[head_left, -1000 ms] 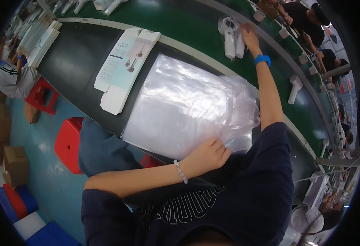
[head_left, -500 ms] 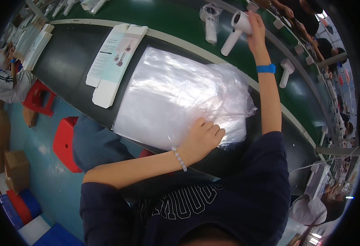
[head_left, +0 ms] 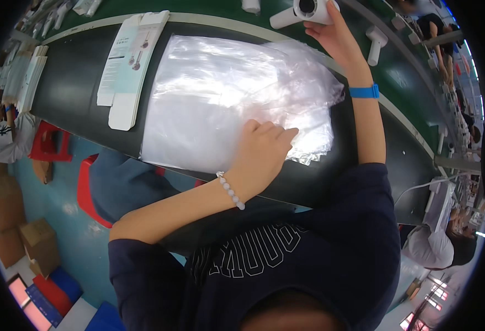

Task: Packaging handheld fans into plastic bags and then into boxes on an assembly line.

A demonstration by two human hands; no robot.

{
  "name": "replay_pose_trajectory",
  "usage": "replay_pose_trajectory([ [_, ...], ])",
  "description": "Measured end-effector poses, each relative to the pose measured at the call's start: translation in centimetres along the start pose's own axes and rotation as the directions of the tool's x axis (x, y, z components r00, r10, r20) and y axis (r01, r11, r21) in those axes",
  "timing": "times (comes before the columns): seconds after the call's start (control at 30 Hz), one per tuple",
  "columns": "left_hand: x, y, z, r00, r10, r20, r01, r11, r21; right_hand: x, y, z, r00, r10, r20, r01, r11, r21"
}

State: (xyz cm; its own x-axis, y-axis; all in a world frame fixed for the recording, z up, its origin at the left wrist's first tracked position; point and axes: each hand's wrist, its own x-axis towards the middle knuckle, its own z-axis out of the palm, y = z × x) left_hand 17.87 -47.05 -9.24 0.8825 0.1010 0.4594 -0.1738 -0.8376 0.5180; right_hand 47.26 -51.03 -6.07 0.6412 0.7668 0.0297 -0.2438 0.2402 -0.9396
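My right hand [head_left: 339, 41], wearing a blue wristband, reaches to the far side of the bench. Its thumb and fingers are closed around the round body of a white hair dryer [head_left: 308, 10], whose handle points left. The top of the dryer runs close to the picture's edge. My left hand [head_left: 261, 151], with a pale bead bracelet, rests on a stack of clear plastic bags [head_left: 198, 110]. Its fingers are curled in and closed at the near right part of the stack, where the film is crumpled. The fingertips are partly hidden.
Flat printed cartons [head_left: 123, 83] lie left of the bags. More white dryers [head_left: 376, 44] sit on the green conveyor [head_left: 402, 83] beyond the bench rail. Red stools [head_left: 52, 143] and cardboard boxes [head_left: 41, 243] stand on the floor at left. Other people work on both sides.
The view has shifted, so the bench sits higher and further left. The dryer in my right hand has turned from handle-down to handle pointing left. My left hand stays on the bags.
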Motion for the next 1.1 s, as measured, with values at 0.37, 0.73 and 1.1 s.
replay_pose_trajectory([
  [0.37, 1.0, 0.1, -1.5, 0.995, -0.097, -0.025, 0.089, 0.969, -0.229, -9.5, -5.0, 1.2, 0.971, -0.178, 0.158, 0.166, 0.983, 0.084],
  [0.73, 1.1, -0.1, 0.2, 0.998, -0.034, 0.048, 0.05, 0.917, -0.397, -18.2, -7.5, 1.7, 0.983, -0.178, 0.046, 0.18, 0.983, -0.034],
  [1.1, 1.7, 0.3, 0.4, 0.984, -0.148, 0.1, 0.173, 0.927, -0.333, -22.7, -5.5, 2.2, 0.945, -0.202, 0.257, 0.273, 0.921, -0.279],
])
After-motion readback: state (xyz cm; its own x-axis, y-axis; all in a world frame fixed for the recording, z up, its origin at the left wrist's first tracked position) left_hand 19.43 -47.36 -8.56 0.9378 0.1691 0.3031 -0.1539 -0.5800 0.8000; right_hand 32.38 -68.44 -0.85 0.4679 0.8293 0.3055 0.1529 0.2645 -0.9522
